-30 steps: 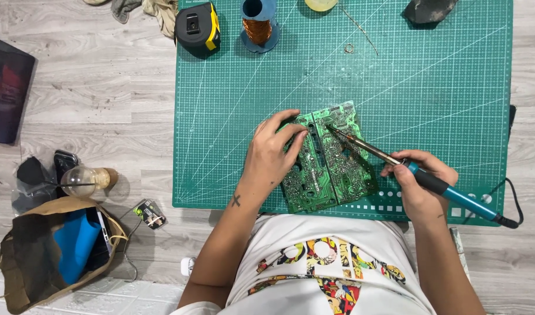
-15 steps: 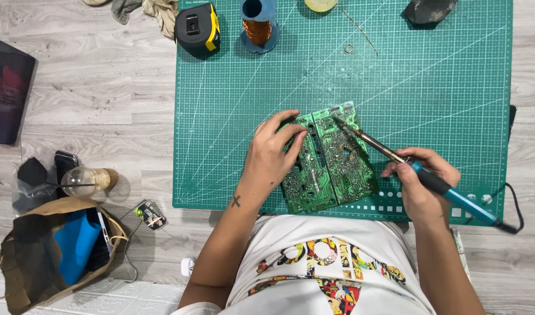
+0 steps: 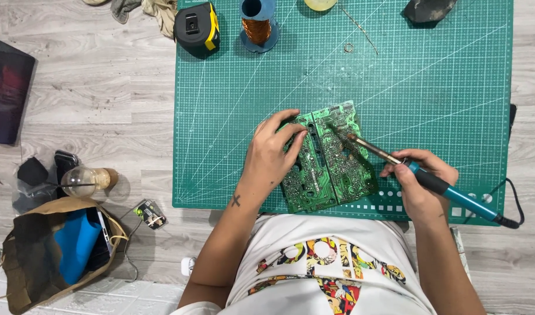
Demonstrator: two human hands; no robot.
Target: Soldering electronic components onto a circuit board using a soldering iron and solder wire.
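A green circuit board (image 3: pixel 331 160) lies solder side up on the green cutting mat (image 3: pixel 431 87). My left hand (image 3: pixel 270 157) rests on the board's left edge, fingers curled over it, holding it down. My right hand (image 3: pixel 419 181) grips a blue-handled soldering iron (image 3: pixel 442 189) like a pen. The iron's metal tip touches the board near its upper right part. A black cord runs from the iron's handle off the mat's right edge.
At the mat's far edge stand a black and yellow tape measure (image 3: pixel 197 26), a spool of copper wire (image 3: pixel 257 23) and a dark object (image 3: pixel 428 9). On the wooden floor to the left sit a glass bulb (image 3: pixel 81 181), a brown paper bag (image 3: pixel 51 251) and a dark tablet (image 3: pixel 8 87).
The iron's tip has shifted slightly up and right across the board. My left hand has stayed in place on the board.
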